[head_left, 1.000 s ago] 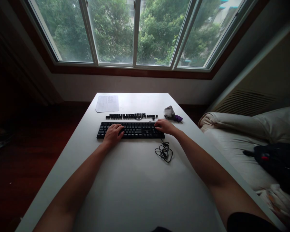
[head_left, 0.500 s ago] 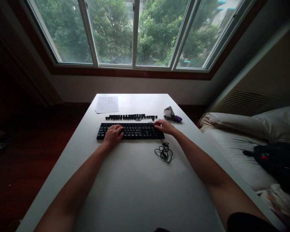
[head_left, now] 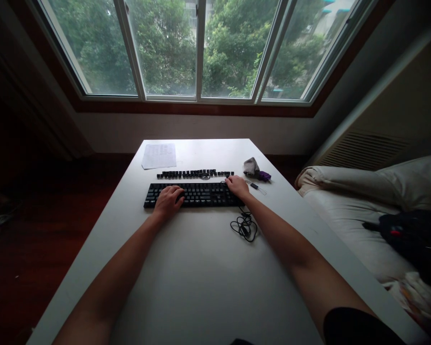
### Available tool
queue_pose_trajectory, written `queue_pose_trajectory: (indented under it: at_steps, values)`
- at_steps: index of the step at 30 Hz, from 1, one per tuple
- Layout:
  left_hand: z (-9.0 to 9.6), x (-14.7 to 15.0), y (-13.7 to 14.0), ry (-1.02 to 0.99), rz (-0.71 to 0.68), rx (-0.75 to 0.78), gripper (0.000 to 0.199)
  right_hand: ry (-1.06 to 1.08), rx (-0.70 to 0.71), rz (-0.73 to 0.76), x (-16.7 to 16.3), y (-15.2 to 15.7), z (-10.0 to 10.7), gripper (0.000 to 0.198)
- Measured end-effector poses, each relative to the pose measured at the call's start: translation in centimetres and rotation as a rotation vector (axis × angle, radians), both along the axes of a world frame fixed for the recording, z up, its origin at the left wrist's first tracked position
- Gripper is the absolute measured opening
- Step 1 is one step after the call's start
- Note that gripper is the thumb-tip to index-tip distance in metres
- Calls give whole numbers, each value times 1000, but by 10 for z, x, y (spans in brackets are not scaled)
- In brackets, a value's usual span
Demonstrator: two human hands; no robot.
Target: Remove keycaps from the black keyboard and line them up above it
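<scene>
A black keyboard lies across the white table, several of its keys without caps along the top. My left hand rests on its left half, fingers spread loosely over the keys. Behind the keyboard runs a row of loose black keycaps. At the right end of that row, just past the keyboard's top right corner, is my right hand. Its thumb and fingers are pinched together at a small dark keycap, mostly hidden by the fingertips. A coiled black cable lies in front of the keyboard's right end.
On the right of the white table lie a small wire-ended tool, a grey cloth and a purple item. A sheet of paper lies at the far left. A bed stands to the right.
My right hand has shifted left and slightly away from me, off the keyboard's right end to the keycap row, uncovering the wire-ended tool. My left hand has stayed in place.
</scene>
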State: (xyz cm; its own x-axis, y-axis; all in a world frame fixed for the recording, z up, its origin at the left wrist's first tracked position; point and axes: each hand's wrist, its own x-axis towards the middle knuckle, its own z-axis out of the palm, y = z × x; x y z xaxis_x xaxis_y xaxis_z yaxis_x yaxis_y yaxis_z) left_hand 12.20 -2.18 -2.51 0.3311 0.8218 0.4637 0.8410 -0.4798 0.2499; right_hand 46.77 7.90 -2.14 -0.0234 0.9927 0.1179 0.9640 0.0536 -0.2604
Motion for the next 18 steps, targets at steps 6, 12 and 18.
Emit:
queue_pose_trajectory:
  at_steps: [6,12,18]
  values:
    - [2,2,-2,-1,4,-8,31,-107,9,39,-4,-2,-2,41]
    - [1,1,-1,2,4,-9,31,-96,118,110,-1,-2,-11,39]
    - [1,0,-1,-5,8,-13,32,79,99,37,8,7,-11,31]
